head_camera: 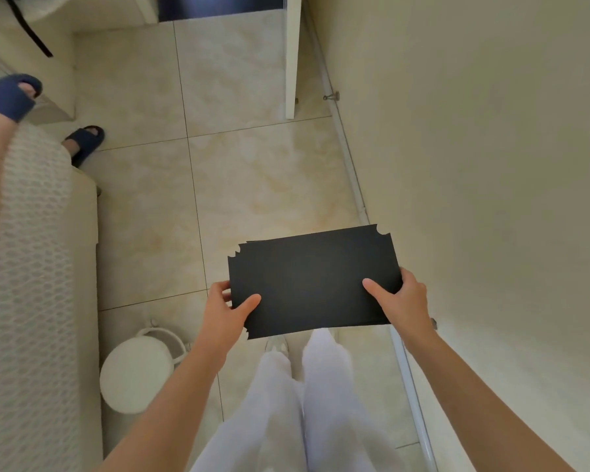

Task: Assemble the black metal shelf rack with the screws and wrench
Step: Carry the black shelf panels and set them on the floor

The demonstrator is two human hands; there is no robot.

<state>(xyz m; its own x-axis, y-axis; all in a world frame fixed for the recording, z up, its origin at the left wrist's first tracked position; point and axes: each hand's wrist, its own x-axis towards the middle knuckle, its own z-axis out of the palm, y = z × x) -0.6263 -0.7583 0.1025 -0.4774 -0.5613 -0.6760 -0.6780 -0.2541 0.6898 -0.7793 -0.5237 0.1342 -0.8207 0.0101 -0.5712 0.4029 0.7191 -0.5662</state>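
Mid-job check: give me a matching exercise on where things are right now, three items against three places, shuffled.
Things:
1 black panels
2 white round container
3 navy slippers

Places:
A worn on feet, upper left
B gripped at the near corners by the left hand and right hand
C on the floor, lower left

Pairs: 1-B, 2-C, 3-A

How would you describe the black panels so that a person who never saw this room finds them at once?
Start from the pale tiled floor by the cream wall. Above it, the left hand and the right hand hold a flat stack of black panels by its short ends. Everything around it is pale; it is black with notched corners.
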